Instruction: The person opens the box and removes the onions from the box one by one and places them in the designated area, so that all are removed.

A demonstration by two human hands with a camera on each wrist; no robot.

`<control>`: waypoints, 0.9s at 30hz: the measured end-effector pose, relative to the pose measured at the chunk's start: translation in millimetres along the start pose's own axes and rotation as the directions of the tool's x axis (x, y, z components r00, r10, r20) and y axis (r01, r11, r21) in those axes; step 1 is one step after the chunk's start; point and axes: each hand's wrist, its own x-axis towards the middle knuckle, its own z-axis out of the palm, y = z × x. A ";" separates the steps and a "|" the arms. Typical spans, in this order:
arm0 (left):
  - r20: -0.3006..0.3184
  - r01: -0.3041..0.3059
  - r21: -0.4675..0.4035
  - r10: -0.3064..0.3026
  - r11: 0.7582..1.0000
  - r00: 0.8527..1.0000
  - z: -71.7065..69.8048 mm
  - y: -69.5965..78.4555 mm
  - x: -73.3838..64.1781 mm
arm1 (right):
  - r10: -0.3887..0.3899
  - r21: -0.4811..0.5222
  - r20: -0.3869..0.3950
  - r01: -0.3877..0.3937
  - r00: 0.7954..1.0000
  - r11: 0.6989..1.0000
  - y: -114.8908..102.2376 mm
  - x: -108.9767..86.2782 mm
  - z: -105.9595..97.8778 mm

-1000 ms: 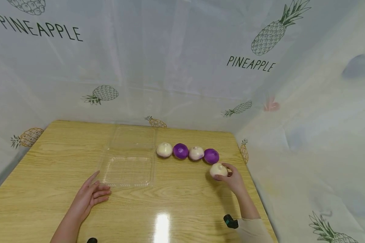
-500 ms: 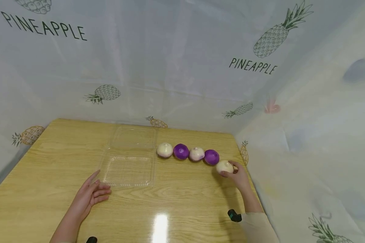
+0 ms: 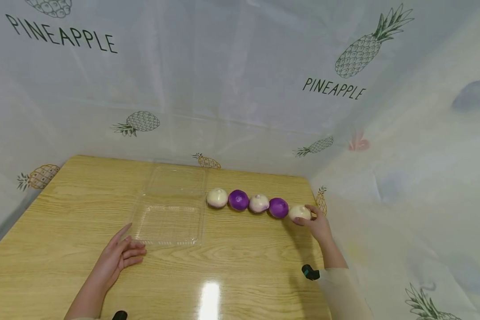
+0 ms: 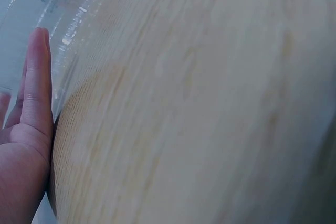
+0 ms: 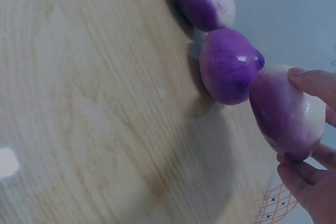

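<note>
At the right end of the table my right hand (image 3: 319, 224) grips a white-and-purple onion (image 3: 300, 214) between thumb and fingers. In the right wrist view this onion (image 5: 286, 111) is white on one side and purple on the other, right beside a purple onion (image 5: 227, 66). The row runs leftward with a purple onion (image 3: 278, 208), a white onion (image 3: 259, 203), another purple onion (image 3: 238, 200) and a white onion (image 3: 217, 198). My left hand (image 3: 118, 255) rests with relaxed fingers by the near left corner of a clear plastic clamshell box (image 3: 168, 244), whose lid lies folded back.
The wooden table (image 3: 224, 266) ends at the back against a curtain (image 3: 224, 89) printed with pineapples, which also runs along the right side. A bright light reflection (image 3: 210, 298) shows near the table's front.
My right hand has carried its onion back and to the right, to the end of the row beside the last purple onion. The left hand has stayed in place.
</note>
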 end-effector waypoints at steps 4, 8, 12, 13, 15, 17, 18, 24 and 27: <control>0.008 -0.003 -0.005 0.003 1.000 1.000 0.1 0.4 -0.2 | -0.002 0.013 0.002 0.002 1.000 1.000 0.3 8.2 -2.0; 0.002 0.001 0.013 -0.001 1.000 1.000 0.6 0.4 -0.6 | 0.015 0.019 0.008 -0.015 1.000 1.000 2.6 16.4 -1.7; -0.003 0.002 0.033 -0.002 0.999 1.000 0.3 -0.3 -0.6 | 0.019 0.036 0.009 -0.019 1.000 0.999 4.5 22.6 -1.2; -0.006 0.000 0.036 0.001 0.999 1.000 0.0 -0.6 -0.5 | 0.022 0.049 0.009 -0.023 1.000 0.999 4.6 23.6 -0.9; -0.004 -0.003 0.039 0.003 0.999 1.000 -0.3 -1.0 -0.4 | 0.026 0.069 0.004 -0.026 1.000 0.997 4.7 25.4 -0.2; 0.000 -0.005 0.041 0.005 0.999 1.000 -0.6 -1.2 -0.3 | 0.034 0.085 -0.001 -0.034 0.999 0.996 5.3 26.7 0.6; 0.001 -0.005 0.041 0.005 0.999 1.000 -0.7 -1.1 -0.4 | 0.036 0.092 -0.005 -0.036 0.999 0.995 5.9 27.5 1.1; 0.004 -0.005 0.034 0.005 0.999 1.000 -1.2 -1.1 -0.6 | 0.045 0.105 -0.022 -0.043 0.999 0.994 12.8 33.7 4.0; 0.005 -0.007 0.032 0.007 0.999 1.000 -1.7 -1.5 -0.6 | 0.060 0.114 -0.028 -0.056 0.998 0.992 15.1 36.2 5.2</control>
